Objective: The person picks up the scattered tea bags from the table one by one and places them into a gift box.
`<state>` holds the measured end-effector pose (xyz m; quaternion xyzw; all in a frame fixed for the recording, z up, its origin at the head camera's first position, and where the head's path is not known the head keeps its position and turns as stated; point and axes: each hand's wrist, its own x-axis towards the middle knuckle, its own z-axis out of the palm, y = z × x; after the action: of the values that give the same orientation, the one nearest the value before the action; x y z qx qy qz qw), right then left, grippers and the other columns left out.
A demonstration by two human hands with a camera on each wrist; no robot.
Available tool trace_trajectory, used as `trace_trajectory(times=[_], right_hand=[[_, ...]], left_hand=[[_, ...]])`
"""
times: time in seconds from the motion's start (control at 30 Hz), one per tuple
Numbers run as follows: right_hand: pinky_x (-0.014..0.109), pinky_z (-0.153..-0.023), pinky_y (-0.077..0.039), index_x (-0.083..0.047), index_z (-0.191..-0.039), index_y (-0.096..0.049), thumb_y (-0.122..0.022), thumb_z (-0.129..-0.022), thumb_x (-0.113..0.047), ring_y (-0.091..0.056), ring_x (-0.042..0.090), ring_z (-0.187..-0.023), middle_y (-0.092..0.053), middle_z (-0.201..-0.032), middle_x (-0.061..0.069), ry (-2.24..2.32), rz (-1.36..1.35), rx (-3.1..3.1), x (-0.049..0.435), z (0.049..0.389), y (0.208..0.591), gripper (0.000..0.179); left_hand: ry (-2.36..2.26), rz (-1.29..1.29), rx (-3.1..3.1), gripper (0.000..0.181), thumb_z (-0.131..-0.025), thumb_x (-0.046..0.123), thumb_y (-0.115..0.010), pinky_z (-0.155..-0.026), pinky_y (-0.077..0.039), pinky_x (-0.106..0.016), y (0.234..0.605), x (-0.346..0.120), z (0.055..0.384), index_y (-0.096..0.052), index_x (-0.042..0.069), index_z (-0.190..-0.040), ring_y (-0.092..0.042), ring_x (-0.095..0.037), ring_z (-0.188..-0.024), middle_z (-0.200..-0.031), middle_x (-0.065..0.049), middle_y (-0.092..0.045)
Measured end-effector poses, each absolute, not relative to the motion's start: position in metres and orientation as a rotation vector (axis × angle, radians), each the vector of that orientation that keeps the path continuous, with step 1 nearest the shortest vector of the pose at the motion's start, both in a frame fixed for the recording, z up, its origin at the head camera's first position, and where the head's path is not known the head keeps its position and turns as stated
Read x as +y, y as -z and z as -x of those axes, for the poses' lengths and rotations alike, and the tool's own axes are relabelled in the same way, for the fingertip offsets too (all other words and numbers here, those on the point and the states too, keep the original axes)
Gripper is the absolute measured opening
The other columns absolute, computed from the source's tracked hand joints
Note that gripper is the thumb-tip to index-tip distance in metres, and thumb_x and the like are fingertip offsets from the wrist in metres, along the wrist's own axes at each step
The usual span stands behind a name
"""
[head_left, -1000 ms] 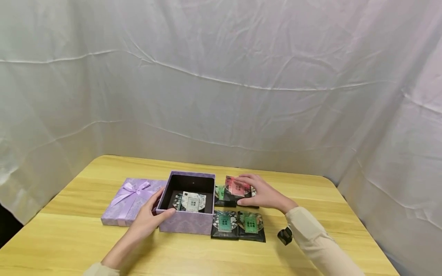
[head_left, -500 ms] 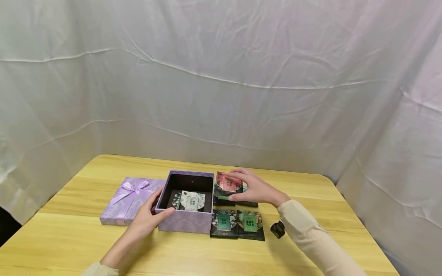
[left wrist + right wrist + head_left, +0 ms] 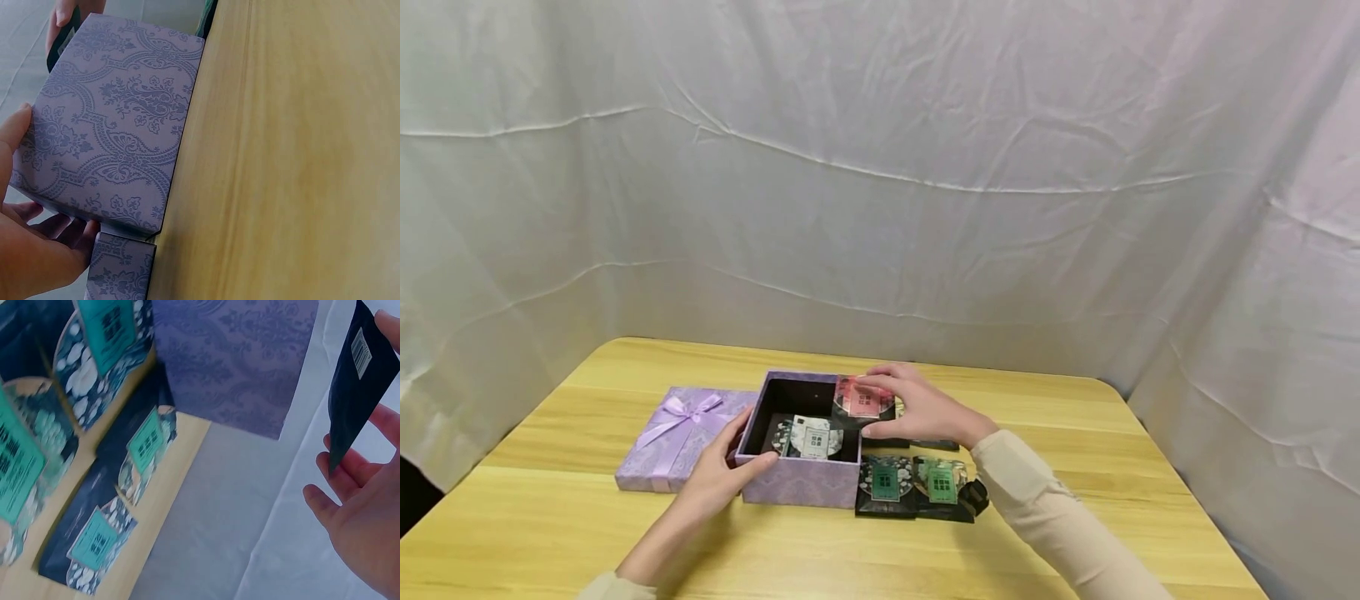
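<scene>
Left hand's got the near-left corner of the purple box, (image 3: 801,486) right hand's (image 3: 921,412) pinching the red-labelled sachet (image 3: 852,407) over the box's right side, so I'd go slow and level to avoid snagging.

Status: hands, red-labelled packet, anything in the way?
Left hand holds purple box at near-left corner. Right hand holds red-labelled packet over box's right rim. Possible obstruction: white packet inside box.

On the wood-grain surface (image 3: 805,554) sit a purple lid (image 3: 681,442), an open purple box (image 3: 802,485) just beside it, and four dark packets (image 3: 885,490)
</scene>
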<state>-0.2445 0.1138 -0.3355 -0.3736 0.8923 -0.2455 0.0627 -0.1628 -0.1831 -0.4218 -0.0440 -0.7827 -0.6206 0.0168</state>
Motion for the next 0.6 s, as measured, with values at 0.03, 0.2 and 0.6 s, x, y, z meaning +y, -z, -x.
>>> trace_trajectory(times=[0.03,0.2,0.6], right_hand=[[0.053,-0.103,-0.033,-0.021,-0.147,-0.044,-0.070,-0.085,-0.046,-0.030,0.026,-0.134,-0.035,-0.148,0.007,0.737,1.122,2.697,0.112,0.244,0.336,0.072],[0.051,-0.104,-0.033,-0.025,-0.147,-0.043,-0.070,-0.084,-0.047,-0.029,0.023,-0.135,-0.035,-0.148,0.005,0.722,1.120,2.699,0.101,0.244,0.336,0.072],[0.046,-0.101,-0.036,-0.022,-0.145,-0.046,-0.071,-0.084,-0.045,-0.035,0.020,-0.129,-0.038,-0.145,0.003,0.753,1.107,2.638,0.074,0.247,0.338,0.070]], left_hand=[[1.929,0.136,-2.433,0.078,-0.089,0.013,-0.070,-0.085,-0.045,-0.023,0.422,-0.183,0.163,-0.025,0.004,-0.152,-0.051,-0.036,-0.115,-0.146,-0.026,-0.037],[1.933,0.137,-2.428,0.078,-0.089,0.012,-0.069,-0.085,-0.045,-0.024,0.421,-0.183,0.162,-0.025,0.004,-0.152,-0.052,-0.037,-0.115,-0.146,-0.027,-0.037],[1.959,0.133,-2.414,0.078,-0.089,0.012,-0.069,-0.084,-0.046,-0.023,0.421,-0.183,0.162,-0.025,0.005,-0.152,-0.052,-0.036,-0.114,-0.145,-0.027,-0.038]])
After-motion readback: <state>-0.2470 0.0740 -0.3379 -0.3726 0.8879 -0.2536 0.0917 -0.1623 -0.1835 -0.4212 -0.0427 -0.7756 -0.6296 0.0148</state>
